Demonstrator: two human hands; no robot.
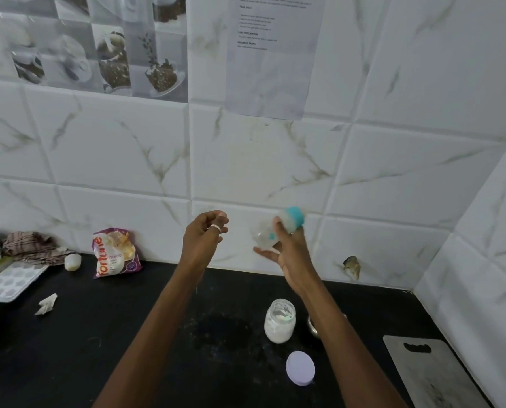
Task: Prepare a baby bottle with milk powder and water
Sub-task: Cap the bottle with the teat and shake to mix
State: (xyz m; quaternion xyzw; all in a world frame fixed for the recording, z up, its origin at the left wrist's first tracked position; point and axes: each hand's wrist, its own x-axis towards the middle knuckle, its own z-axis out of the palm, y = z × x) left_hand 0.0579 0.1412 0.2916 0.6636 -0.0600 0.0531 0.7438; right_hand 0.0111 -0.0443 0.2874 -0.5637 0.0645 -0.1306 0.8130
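Observation:
My right hand [287, 248] holds a clear baby bottle [265, 235] with a teal cap up in front of the tiled wall. The bottle is tilted and blurred by motion. My left hand [204, 234] is raised beside it, apart from it, fingers loosely curled around nothing, a ring on one finger. Below on the black counter [128, 334] stands an open glass jar [279, 320] of white milk powder. Its pale round lid [300, 368] lies flat just in front of it.
A Fortune flour packet [115, 253] leans on the wall at the left, near a white tray [13, 279], a cloth [31, 245] and a crumpled paper [46, 303]. A steel cutting board [431, 375] lies at the right. A metal vessel [313, 326] hides behind my right forearm.

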